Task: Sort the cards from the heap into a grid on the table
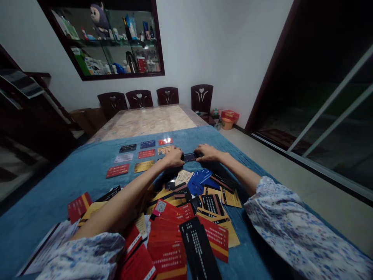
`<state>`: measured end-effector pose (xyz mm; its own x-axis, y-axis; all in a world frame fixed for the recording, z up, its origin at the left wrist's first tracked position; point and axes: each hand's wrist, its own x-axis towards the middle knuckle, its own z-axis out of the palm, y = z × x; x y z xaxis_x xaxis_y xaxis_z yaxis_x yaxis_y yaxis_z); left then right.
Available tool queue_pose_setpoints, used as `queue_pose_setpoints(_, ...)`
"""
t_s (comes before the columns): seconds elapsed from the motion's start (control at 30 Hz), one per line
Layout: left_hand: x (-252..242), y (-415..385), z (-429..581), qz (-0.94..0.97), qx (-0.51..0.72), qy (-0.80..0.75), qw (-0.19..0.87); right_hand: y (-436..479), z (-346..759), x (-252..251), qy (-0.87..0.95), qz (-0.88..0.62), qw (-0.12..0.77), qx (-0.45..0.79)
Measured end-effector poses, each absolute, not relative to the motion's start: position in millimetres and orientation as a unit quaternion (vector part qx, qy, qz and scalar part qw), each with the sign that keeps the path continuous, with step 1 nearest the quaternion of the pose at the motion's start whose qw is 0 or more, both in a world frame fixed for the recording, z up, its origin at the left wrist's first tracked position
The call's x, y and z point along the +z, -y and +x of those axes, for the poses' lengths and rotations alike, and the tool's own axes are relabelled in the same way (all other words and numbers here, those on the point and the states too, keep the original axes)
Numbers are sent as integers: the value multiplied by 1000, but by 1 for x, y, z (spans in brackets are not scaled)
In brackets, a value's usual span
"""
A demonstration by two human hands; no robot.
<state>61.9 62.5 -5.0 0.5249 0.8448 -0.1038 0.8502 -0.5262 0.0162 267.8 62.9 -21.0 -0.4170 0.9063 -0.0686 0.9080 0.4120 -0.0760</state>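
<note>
A dark card (190, 157) lies flat or nearly flat on the blue cloth (201, 136), between my two hands. My left hand (175, 157) closes on its left end, fingers bent. At the right end, my right hand (206, 152) pinches the card with curled fingers. Left of my left hand, cards lie in spaced rows, among them a red card (117, 170), a gold card (144, 166), a white card (124, 157) and a blue card (147, 144). My left hand partly covers the nearest column. Closer to me spreads a loose heap of red cards (167, 249), black cards (198, 249) and blue cards (199, 181).
Past the cloth, the bare marble tabletop (151, 116) stretches toward several dark chairs (201, 97). A red and orange bucket (228, 119) stands on the floor at right. Shelves (116, 42) are set into the wall. My left forearm hides part of the heap.
</note>
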Motion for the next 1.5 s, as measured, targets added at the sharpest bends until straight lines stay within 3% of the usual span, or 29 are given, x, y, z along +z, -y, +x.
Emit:
queue_pose_setpoints(0.3, -2, -60, 67, 864, -47, -500, 29, -57, 265, -15, -828, 557, 12, -66)
queue_pose_setpoints(0.63, 0, -40, 67, 893, 20, -449, -25, -41, 289, -19, -837, 538, -95, -34)
queue_pose_setpoints(1.2, -5, 12, 113, 951, 87, -293, 54, 41, 335, -35, -849, 486, -205, 21)
queue_pose_setpoints(1.5, -9, 19, 127, 962, 50, -252, 94, 67, 347, -34, -861, 483, -160, 1)
